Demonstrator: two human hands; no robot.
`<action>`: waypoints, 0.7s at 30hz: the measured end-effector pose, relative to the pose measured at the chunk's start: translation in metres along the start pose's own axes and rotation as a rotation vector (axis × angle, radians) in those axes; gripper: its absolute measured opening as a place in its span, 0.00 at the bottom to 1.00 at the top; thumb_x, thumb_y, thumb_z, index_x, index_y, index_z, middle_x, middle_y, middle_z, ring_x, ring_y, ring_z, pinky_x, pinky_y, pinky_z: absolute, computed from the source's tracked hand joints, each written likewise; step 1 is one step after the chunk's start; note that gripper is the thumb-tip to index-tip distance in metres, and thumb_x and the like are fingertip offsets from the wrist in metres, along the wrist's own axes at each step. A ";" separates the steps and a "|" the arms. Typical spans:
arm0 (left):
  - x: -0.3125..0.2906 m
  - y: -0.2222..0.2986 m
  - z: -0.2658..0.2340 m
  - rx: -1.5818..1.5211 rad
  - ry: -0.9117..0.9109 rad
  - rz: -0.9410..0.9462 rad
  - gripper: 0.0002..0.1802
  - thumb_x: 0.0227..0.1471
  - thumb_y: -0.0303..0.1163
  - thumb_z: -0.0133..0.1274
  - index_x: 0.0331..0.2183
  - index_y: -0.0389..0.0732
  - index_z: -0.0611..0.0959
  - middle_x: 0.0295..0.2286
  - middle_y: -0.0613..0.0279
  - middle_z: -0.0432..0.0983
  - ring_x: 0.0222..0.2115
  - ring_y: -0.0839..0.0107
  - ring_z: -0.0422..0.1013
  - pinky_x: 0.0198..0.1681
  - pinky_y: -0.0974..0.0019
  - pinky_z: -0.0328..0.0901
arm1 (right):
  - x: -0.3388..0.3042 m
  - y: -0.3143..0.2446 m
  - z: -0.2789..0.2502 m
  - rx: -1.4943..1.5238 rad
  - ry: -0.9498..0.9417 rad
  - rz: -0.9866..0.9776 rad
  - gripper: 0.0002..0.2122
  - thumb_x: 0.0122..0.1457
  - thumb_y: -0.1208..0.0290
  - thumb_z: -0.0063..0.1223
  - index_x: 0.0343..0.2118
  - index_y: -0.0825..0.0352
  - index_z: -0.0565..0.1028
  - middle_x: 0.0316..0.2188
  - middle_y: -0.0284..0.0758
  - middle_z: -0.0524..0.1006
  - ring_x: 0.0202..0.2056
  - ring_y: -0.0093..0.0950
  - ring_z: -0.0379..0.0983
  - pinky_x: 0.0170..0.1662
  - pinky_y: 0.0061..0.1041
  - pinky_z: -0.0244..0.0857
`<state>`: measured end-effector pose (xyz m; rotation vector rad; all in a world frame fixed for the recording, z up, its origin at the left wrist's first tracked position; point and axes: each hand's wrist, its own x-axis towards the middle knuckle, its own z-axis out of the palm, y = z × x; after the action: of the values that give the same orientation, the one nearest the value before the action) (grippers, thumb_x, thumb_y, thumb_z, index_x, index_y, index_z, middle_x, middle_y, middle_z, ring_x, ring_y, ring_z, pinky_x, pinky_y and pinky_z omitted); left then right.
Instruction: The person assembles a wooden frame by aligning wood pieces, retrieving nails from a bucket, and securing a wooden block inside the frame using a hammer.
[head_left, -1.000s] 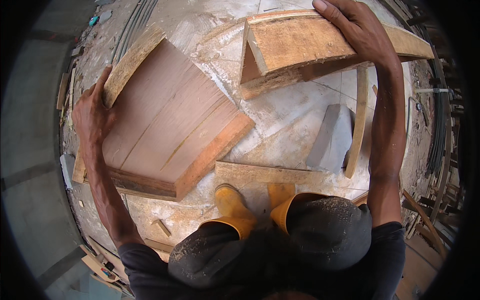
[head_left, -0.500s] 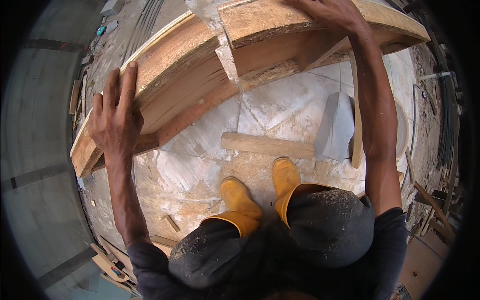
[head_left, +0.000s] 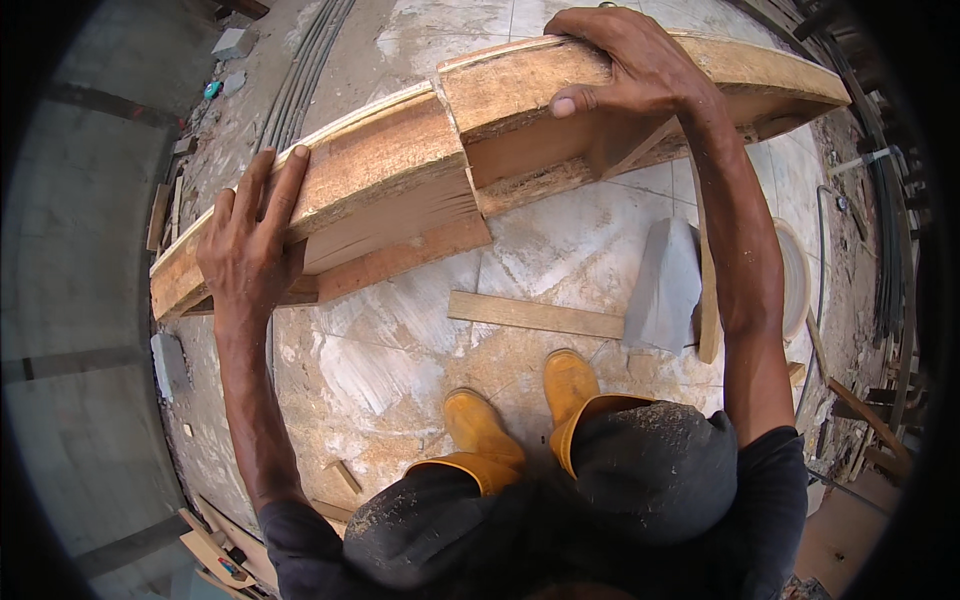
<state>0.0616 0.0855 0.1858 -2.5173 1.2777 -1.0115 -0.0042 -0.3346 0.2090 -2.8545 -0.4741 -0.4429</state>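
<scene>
Floor: pale tiles, whitish smears and brown dust, with the floor [head_left: 560, 250] under your yellow boots [head_left: 475, 425].
Left wooden frame: toward the floor's far left corner, the left wooden frame [head_left: 365, 165] slants, its open side facing you.
Right wooden frame: at the floor's far edge, the right wooden frame [head_left: 500, 90] lies end to end with the other; whether the ends touch, you cannot tell.
Left hand: your left hand [head_left: 248, 250] holds the left wooden frame, fingers over the upper plank, thumb toward the inner side.
Right hand: your right hand [head_left: 640, 75] spans the right wooden frame's upper plank, fingers at its far side, thumb on the near.
Mid-floor: a flat wood strip [head_left: 535, 312] ends at a grey block [head_left: 662, 285]; beside that stands a curved slat [head_left: 708, 300].
Left edge: a grey panel [head_left: 80, 250] borders the floor; metal rods [head_left: 305, 75] lie near the far left corner.
Right edge: dark rods [head_left: 888, 270] and scrap wood.
Markings: a small coloured patch [head_left: 230, 567] near the lower left corner, too small to read.
</scene>
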 end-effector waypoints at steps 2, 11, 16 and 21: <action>0.018 0.009 -0.017 -0.048 -0.113 -0.019 0.46 0.33 0.41 0.71 0.59 0.55 0.77 0.52 0.61 0.74 0.37 0.67 0.72 0.35 0.65 0.70 | -0.002 0.002 0.006 0.033 0.225 -0.227 0.35 0.48 0.34 0.63 0.44 0.67 0.78 0.32 0.42 0.80 0.36 0.41 0.77 0.41 0.38 0.69; 0.118 0.043 0.000 -0.426 -0.312 0.001 0.52 0.36 0.72 0.64 0.48 0.34 0.79 0.35 0.55 0.73 0.41 0.57 0.71 0.43 0.54 0.68 | 0.006 -0.004 -0.002 0.062 -0.072 0.019 0.48 0.28 0.35 0.74 0.52 0.68 0.76 0.43 0.42 0.80 0.46 0.42 0.77 0.49 0.41 0.72; 0.122 0.038 0.008 -0.513 -0.310 -0.025 0.51 0.35 0.68 0.66 0.47 0.32 0.79 0.36 0.52 0.73 0.41 0.53 0.72 0.45 0.52 0.68 | 0.011 -0.004 0.000 0.152 -0.034 -0.003 0.46 0.30 0.37 0.75 0.51 0.68 0.77 0.42 0.41 0.80 0.44 0.41 0.78 0.49 0.39 0.72; 0.121 0.044 0.005 -0.601 -0.298 -0.060 0.51 0.33 0.66 0.69 0.45 0.30 0.80 0.37 0.50 0.73 0.41 0.52 0.73 0.45 0.52 0.69 | 0.007 0.001 0.005 0.108 0.028 -0.050 0.42 0.33 0.39 0.73 0.49 0.65 0.78 0.40 0.40 0.81 0.44 0.43 0.78 0.48 0.40 0.71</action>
<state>0.0855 -0.0355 0.2247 -2.9901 1.5928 -0.2471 0.0036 -0.3323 0.2061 -2.7347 -0.5477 -0.4515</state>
